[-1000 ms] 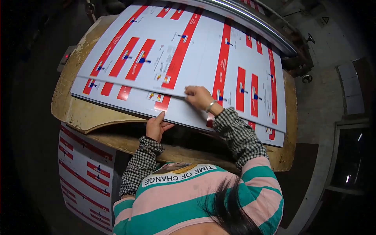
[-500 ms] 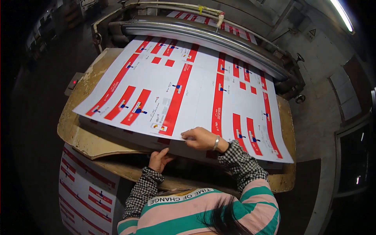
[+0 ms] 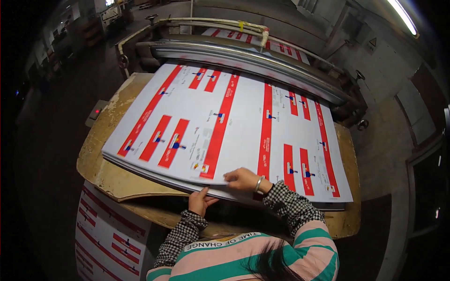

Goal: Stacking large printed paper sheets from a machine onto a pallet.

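A stack of large white printed sheets (image 3: 243,126) with red bars lies on a worn wooden board (image 3: 108,175). My left hand (image 3: 200,201) is under the stack's near edge, thumb up against the sheets. Flat on the top sheet, just inside that edge, rests my right hand (image 3: 243,179), a bracelet on its wrist. Both sleeves are black-and-white checked.
A machine with a long metal roller (image 3: 253,63) runs across the far side, with more printed sheets behind it. A second stack of the same sheets (image 3: 105,234) stands low at my left. A grey box with a red button (image 3: 96,112) sits left of the board.
The view has tilted up, so more of the machine shows. My hands stay at the stack's near edge; the right one has slid slightly along the top sheet.
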